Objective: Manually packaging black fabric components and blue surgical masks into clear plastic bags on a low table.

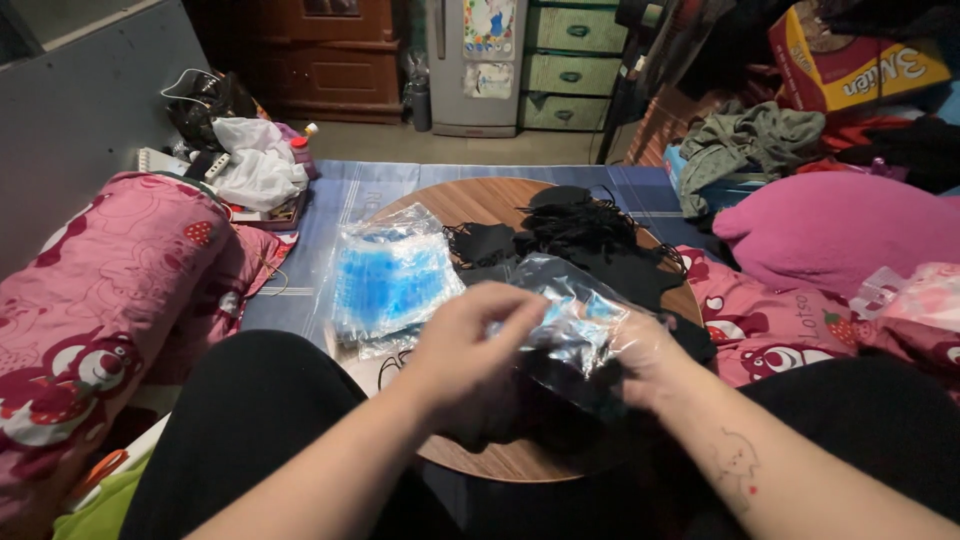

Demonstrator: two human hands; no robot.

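Much of what you hold is hard to read: the clear plastic bag [572, 318] is crumpled and glossy, its lower part merges with something dark inside or under it, and your right hand [640, 355] sits partly behind the film, so only its knuckles and thumb base show. Your left hand [470, 350] covers the bag's left end, fingers curled closed and pinching the plastic; the right hand's fingers are also closed on the bag from the other side, though their tips cannot be made out. The bag hangs over the near half of the round wooden table [470, 200], whose near edge is hidden by your forearms and black-clad knees. Toward the table's far edge lies a heap of black masks [590, 240] with loose ear loops, and at its left edge a stack of clear packets with blue contents [390, 275] overhangs the rim. Open wood shows only at the far left rim. Pink bedding [100, 290] crowds the left side and a pink pillow [840, 230] the right.
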